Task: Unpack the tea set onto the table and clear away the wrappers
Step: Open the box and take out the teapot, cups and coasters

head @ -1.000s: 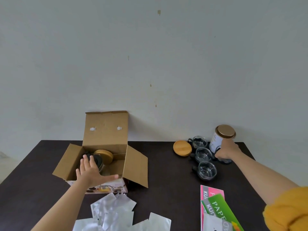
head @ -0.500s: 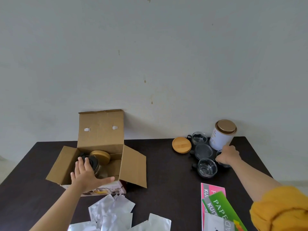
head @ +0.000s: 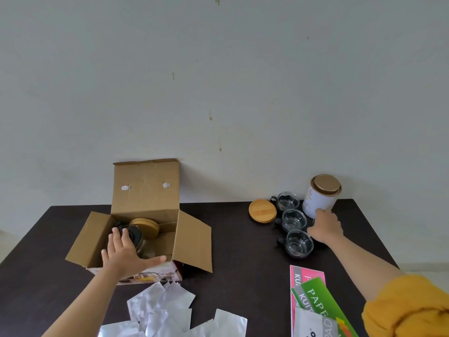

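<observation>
**A:** How far along is the unpacking?

**B:** Partly done, I'd judge. Three glass cups [head: 291, 218] with dark handles stand in a row at about two o'clock on the dark table [head: 243, 251], with a round bamboo lid [head: 262, 211] just beside them at their nine o'clock and a white tin [head: 320, 197] with a gold lid at their one o'clock, by the wall.

**A:** And what is left?

**B:** The glass teapot [head: 136, 237] sits inside the open cardboard box [head: 145, 198] at ten o'clock, with another bamboo lid [head: 145, 226] behind it. The silver foil wrappers [head: 165, 310] lie scattered at six o'clock, just in front of the box, so none of the clearing looks done. Some coloured paper packs [head: 313, 300] lie at four o'clock.

**A:** The hands?

**B:** The left hand [head: 126, 254] reaches over the box's near wall, fingers spread wide and flat, fingertips on or just above the teapot's dark top, thumb stretched out along the rim. It grips nothing that I can see. The right hand [head: 325, 228], arm stretched out from a mustard sleeve [head: 408, 307], rests knuckles-up between the nearest cup and the tin. Its fingers curl downward over something dark, perhaps a fourth cup, but I cannot tell whether it is closed on it.
</observation>
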The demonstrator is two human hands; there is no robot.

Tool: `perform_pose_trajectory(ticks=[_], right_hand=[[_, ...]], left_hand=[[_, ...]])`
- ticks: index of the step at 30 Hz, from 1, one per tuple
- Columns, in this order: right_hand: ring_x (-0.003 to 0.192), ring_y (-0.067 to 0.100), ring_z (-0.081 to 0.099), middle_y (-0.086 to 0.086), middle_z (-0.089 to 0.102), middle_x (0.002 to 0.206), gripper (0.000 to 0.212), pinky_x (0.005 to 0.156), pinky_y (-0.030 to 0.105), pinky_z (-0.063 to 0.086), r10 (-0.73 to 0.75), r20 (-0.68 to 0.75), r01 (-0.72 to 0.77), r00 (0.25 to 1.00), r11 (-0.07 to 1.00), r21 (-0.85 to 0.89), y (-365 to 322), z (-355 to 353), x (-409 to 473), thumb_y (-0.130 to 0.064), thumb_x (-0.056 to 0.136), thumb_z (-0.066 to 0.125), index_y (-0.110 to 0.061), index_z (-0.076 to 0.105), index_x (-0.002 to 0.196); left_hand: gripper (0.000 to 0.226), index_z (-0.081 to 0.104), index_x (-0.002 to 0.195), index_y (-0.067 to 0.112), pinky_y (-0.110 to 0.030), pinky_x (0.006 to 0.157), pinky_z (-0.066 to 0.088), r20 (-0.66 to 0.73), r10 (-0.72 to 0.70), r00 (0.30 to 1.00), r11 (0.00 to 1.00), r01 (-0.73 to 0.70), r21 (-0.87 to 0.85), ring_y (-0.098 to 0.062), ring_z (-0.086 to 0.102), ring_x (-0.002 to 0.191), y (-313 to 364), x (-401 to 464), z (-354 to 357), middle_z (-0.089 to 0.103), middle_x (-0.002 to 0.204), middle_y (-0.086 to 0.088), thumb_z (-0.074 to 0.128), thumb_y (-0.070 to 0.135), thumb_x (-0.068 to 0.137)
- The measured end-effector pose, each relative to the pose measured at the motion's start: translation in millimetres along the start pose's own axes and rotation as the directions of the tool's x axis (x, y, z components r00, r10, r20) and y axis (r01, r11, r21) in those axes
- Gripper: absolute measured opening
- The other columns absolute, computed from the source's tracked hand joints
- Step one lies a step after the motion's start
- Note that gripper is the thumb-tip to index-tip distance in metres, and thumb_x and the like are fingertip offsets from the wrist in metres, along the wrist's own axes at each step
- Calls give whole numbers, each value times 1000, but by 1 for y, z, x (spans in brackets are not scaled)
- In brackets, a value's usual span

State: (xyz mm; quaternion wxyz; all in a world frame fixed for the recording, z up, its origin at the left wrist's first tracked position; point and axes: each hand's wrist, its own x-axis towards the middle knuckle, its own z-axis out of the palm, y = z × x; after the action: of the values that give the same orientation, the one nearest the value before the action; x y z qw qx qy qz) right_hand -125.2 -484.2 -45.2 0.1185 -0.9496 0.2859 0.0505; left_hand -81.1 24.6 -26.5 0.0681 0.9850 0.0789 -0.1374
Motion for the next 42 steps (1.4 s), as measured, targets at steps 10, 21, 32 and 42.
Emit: perform_pose_trajectory(ticks=[10,21,32,42], right_hand=[[123,27,43,9,49,129,43,96,37,44,-381,-112,397,918,888,233,-128,7,-45,-17,86,55,-8,52,128],[99,13,60,4,59,118,36,86,25,51,-650,-74,587,756,623,517,-301,28,-125,-19,92,56,-12,55,128],[101,25,59,10,58,112,53,94,38,49,-184,591,-308,786,712,631,-403,70,-126,-39,86,66,-9,47,125],[136,36,33,16,32,150,104,114,51,28,-95,737,-542,669,617,571,-431,92,-122,-55,71,75,-7,22,147]], left_hand=[[153,-8,150,10,-52,117,5,-13,25,1000,999,-26,-19,-34,-9,146,0,-6,-1,-14,158,-14,43,98,36],[162,-16,149,10,-50,117,1,22,36,999,997,-35,-64,-32,-16,145,3,-15,-9,-23,156,-13,32,101,24],[154,-21,147,8,-49,116,-4,3,78,997,991,-78,-113,-31,-23,143,-4,-14,-4,-29,154,-14,47,98,41],[156,-25,144,6,-50,115,-8,41,110,993,984,-103,-144,-32,-29,141,-9,-11,-3,-34,151,-16,42,99,39]])
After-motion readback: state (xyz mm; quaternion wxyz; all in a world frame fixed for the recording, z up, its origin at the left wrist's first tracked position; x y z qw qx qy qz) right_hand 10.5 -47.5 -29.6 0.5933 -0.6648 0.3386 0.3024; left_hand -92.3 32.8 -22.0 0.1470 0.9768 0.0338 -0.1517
